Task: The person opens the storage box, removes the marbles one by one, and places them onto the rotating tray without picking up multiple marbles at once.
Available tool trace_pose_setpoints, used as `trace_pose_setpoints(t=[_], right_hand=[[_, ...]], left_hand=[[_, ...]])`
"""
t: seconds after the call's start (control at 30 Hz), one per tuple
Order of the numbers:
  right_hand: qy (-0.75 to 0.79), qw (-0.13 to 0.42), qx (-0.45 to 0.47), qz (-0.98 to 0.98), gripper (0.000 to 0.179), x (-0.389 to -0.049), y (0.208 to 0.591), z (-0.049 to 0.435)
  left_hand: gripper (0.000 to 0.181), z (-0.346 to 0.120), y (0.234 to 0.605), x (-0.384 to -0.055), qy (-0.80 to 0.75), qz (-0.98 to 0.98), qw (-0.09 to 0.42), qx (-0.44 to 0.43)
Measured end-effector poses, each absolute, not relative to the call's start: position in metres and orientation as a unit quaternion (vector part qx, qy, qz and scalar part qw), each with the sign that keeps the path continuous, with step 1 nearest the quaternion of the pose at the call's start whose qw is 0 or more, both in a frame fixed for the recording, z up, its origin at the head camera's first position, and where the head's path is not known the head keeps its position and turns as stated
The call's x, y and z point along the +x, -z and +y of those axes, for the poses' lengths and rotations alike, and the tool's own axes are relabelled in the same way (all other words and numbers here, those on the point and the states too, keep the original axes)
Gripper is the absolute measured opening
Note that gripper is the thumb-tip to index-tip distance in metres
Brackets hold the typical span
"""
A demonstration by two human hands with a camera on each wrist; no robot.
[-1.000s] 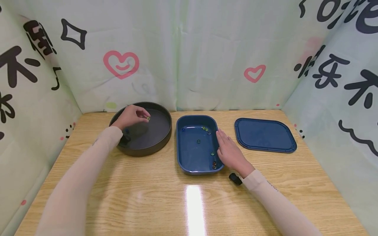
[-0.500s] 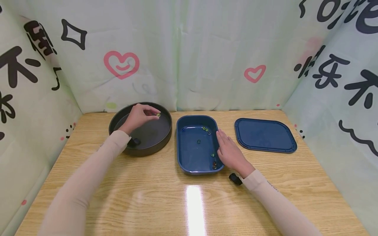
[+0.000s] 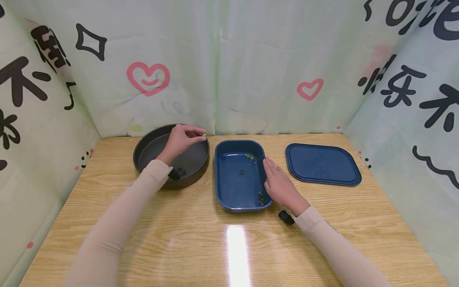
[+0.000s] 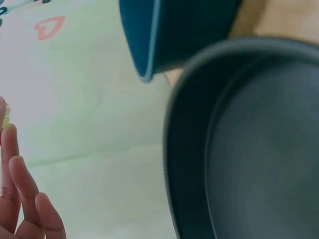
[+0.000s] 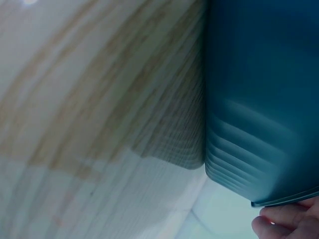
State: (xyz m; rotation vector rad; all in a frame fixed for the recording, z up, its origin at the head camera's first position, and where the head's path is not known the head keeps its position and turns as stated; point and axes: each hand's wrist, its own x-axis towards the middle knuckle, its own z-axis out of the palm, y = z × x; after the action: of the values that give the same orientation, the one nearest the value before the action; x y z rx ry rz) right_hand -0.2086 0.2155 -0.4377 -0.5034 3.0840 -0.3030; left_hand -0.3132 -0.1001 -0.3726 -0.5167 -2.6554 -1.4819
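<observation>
Between thumb and fingertips my left hand [image 3: 181, 142] pinches a small yellow-green glass marble [image 3: 204, 135], above the right rim of a dark round pan [image 3: 195, 161]. In the left wrist view the marble [image 4: 6, 117] shows only partly, at the left edge behind the fingers [image 4: 22, 186]. My right hand [image 3: 281, 187] lies with straight fingers along the right side of a blue rectangular container [image 3: 229, 189]. Inside the container are several glass marbles: yellow-green ones [image 3: 249, 156] at the back, a lone one [image 3: 242, 172] mid-floor, and brownish ones [image 3: 261, 201] in the front right corner.
A flat blue lid [image 3: 322, 164] lies on the wooden table [image 3: 179, 235] to the right of the container. Printed cloth [image 3: 244, 79] hangs behind the table and along both sides. The pan and container stand close side by side.
My left hand has moved right, carrying the marble from over the pan's middle to its right rim. A green marble in the container has rolled toward the brownish ones. The right hand stays put.
</observation>
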Motion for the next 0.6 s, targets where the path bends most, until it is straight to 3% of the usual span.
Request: trace_pose_setpoints(t=[0.6], right_hand=[[0.097,0.004,-0.159,0.982,0.059,-0.209,0.438,0.216]], left_hand=[[0.024,-0.047,0.372,-0.313,0.542,-0.823,0.017,-0.169]])
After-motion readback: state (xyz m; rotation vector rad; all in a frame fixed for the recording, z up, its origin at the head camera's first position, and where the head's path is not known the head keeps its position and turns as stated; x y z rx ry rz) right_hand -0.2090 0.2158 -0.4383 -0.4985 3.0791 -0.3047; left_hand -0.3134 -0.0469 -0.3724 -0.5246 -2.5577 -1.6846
